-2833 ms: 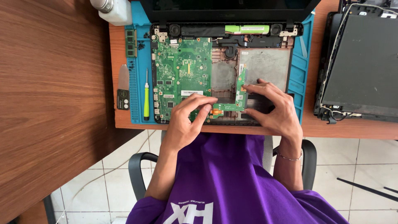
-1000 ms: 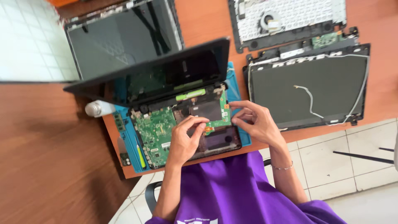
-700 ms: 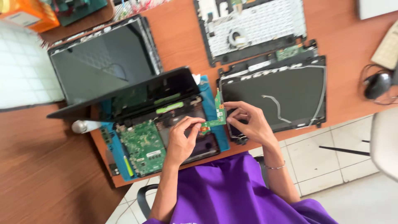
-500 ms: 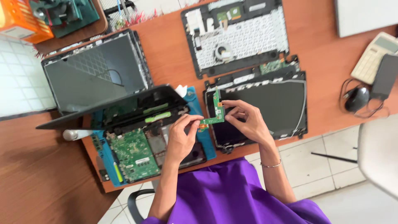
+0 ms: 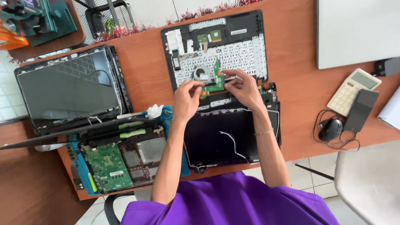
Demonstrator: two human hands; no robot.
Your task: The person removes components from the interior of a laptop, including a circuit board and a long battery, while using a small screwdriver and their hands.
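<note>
Both hands hold a small green L-shaped circuit board (image 5: pixel 216 81) in the air above an upturned keyboard cover (image 5: pixel 216 46). My left hand (image 5: pixel 187 98) pinches the board's left end. My right hand (image 5: pixel 243 86) grips its right end. Below the hands lies a dark laptop lid panel (image 5: pixel 227 139) with a loose white cable. At the lower left sits an opened laptop base (image 5: pixel 125 160) with a green motherboard (image 5: pixel 109 166), resting on a blue mat (image 5: pixel 85 181).
Another laptop screen panel (image 5: pixel 68 87) lies at the left. A closed grey laptop (image 5: pixel 356 31), a calculator (image 5: pixel 353 91), a black wallet-like case (image 5: pixel 361 109) and a wired mouse (image 5: pixel 330 129) sit at the right. A chair seat (image 5: pixel 371 179) stands at the lower right.
Both hands lifted the small green board out of the opened laptop base and carried it up and to the right, over the keyboard cover. The view swung right with them.
</note>
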